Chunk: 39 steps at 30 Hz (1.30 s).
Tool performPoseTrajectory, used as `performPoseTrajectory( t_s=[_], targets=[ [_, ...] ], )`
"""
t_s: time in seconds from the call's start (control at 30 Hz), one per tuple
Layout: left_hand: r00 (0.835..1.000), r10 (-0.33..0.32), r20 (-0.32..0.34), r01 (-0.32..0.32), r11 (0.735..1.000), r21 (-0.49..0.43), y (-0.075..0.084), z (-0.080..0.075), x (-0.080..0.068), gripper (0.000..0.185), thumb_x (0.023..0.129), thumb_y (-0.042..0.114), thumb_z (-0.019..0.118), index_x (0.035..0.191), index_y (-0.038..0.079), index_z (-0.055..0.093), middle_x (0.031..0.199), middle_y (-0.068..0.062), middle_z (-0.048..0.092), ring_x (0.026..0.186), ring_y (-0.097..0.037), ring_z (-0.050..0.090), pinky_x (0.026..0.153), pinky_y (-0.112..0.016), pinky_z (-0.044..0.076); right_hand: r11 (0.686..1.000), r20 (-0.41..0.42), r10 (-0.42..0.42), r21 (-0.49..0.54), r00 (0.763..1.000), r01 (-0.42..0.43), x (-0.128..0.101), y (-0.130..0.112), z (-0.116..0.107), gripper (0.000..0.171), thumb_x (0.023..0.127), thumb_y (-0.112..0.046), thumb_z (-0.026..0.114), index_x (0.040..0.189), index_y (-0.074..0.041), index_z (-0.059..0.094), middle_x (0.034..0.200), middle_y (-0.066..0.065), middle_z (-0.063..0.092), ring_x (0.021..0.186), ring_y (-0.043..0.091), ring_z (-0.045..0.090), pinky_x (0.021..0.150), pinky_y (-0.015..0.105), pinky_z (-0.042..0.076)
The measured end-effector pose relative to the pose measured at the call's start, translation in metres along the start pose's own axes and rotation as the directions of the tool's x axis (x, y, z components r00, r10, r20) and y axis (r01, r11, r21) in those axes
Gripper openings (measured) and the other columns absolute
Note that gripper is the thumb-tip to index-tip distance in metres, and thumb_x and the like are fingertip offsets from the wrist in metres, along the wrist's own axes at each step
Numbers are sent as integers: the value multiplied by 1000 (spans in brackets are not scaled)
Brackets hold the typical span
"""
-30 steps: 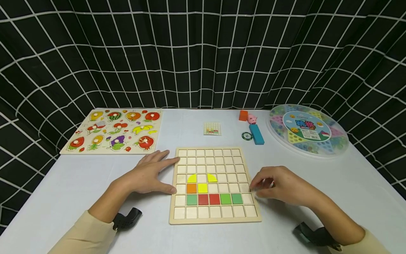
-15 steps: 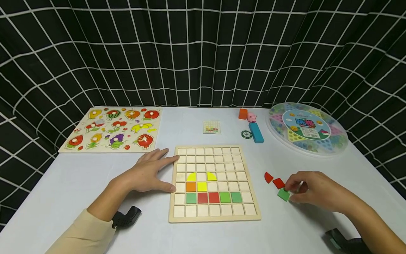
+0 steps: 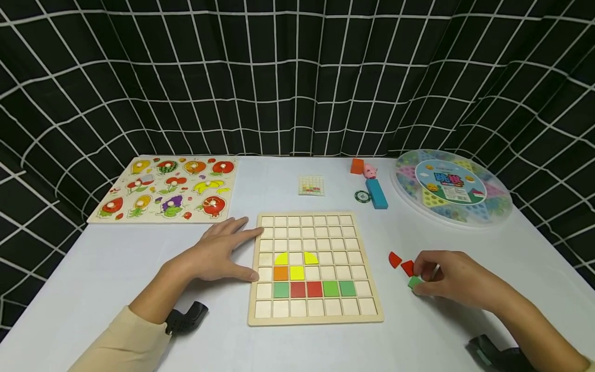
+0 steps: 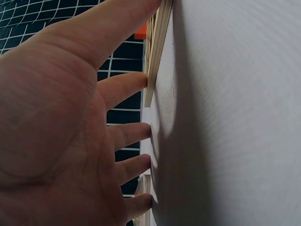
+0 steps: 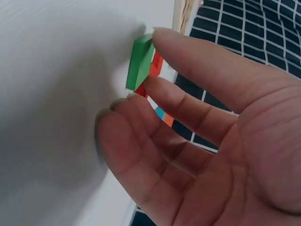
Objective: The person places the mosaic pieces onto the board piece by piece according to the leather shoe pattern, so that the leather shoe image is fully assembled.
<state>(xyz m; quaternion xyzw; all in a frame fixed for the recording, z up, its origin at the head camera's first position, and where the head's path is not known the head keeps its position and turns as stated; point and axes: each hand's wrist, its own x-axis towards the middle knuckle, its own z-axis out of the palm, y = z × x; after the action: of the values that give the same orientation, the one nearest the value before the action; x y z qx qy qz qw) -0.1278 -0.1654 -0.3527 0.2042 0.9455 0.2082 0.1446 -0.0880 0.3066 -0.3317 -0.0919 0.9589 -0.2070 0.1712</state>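
Observation:
A wooden grid board [image 3: 316,324] lies in the middle of the head view, with an orange tile [image 3: 281,273], a yellow square, two yellow quarter-rounds [image 3: 310,258] and a row of green and red tiles [image 3: 314,289] set in its cells. My left hand [image 3: 211,258] spreads along the board's left edge, thumb and index fingertip touching it. Off the board's right side, my right hand [image 3: 453,276] pinches a small green tile [image 5: 138,63] between thumb and index finger, low over the table. Close by lie a red quarter-round [image 3: 395,259] and another red piece [image 3: 407,267].
Behind the board is a small pattern card [image 3: 311,185]. A fruit peg puzzle [image 3: 162,191] lies back left. Toward the back right are an orange block [image 3: 357,166], a pink pig figure [image 3: 370,171], a blue block [image 3: 376,194], a chip [image 3: 362,196] and a round game box [image 3: 451,188].
My right hand has moved from the board's right edge out to the loose pieces, and its fingers have come onto the green tile. My left hand stays at the board.

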Motion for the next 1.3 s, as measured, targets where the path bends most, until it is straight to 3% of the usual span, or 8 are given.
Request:
performPoseTrajectory(
  t_s=[0.27,0.4,0.57,0.7,0.83,0.97,1.13,1.3],
  targets=[
    [1000,-1,2,1,1000,-3,0,0,0,99,76,63,83,159,30,43,171,-16,25,157,-48,14,124,-71,10,999,22,-37,-12,999,38,-1,-8,4,26,79,-13,88,97,-14,69,92,-3,64,81,15,57,64,22,51],
    [1000,3,-7,-3,1000,-6,0,1,0,98,76,61,84,159,29,44,170,-17,25,157,-48,14,124,-70,11,998,36,-51,-22,998,52,1,-15,4,28,78,-10,88,91,-16,65,85,-4,60,77,14,55,61,23,48],
    [1000,1,-16,-1,1000,-6,0,2,1,97,75,60,85,158,29,45,170,-17,26,157,-48,15,124,-70,11,986,14,-163,42,987,162,3,-27,-2,23,82,-8,83,88,-20,65,79,-6,59,70,7,54,57,23,48],
    [1000,-3,-14,3,1000,-6,0,1,0,97,75,60,85,158,29,45,170,-16,26,158,-47,14,125,-70,10,959,2,-231,168,973,227,11,-46,-7,13,88,-8,78,94,-17,72,80,-3,63,65,7,57,56,24,51],
    [1000,1,-12,-1,1000,-7,1,1,0,97,75,59,85,158,28,45,170,-17,26,157,-47,14,125,-70,11,942,15,-256,227,967,246,23,-71,-4,11,91,-9,76,102,-12,76,85,0,66,64,12,59,55,25,51],
    [1000,4,-11,-4,1000,-6,2,1,0,97,75,59,85,158,29,45,170,-17,26,157,-47,15,125,-70,11,931,24,-299,228,954,286,37,-96,2,14,91,-7,77,104,-10,76,86,0,66,71,15,59,59,24,52],
    [1000,1,-10,-1,1000,-4,2,0,0,97,76,59,85,158,29,45,170,-16,26,157,-47,15,125,-68,11,911,38,-361,230,932,343,56,-124,12,12,88,-5,78,96,-13,72,80,-1,61,76,17,58,62,24,52],
    [1000,-5,-6,5,1000,-7,0,2,1,96,76,58,85,158,29,45,170,-16,25,158,-46,15,126,-68,10,912,113,-371,231,922,339,73,-145,24,13,90,-4,75,90,-16,74,77,-1,63,73,16,59,62,25,53]
  ],
)
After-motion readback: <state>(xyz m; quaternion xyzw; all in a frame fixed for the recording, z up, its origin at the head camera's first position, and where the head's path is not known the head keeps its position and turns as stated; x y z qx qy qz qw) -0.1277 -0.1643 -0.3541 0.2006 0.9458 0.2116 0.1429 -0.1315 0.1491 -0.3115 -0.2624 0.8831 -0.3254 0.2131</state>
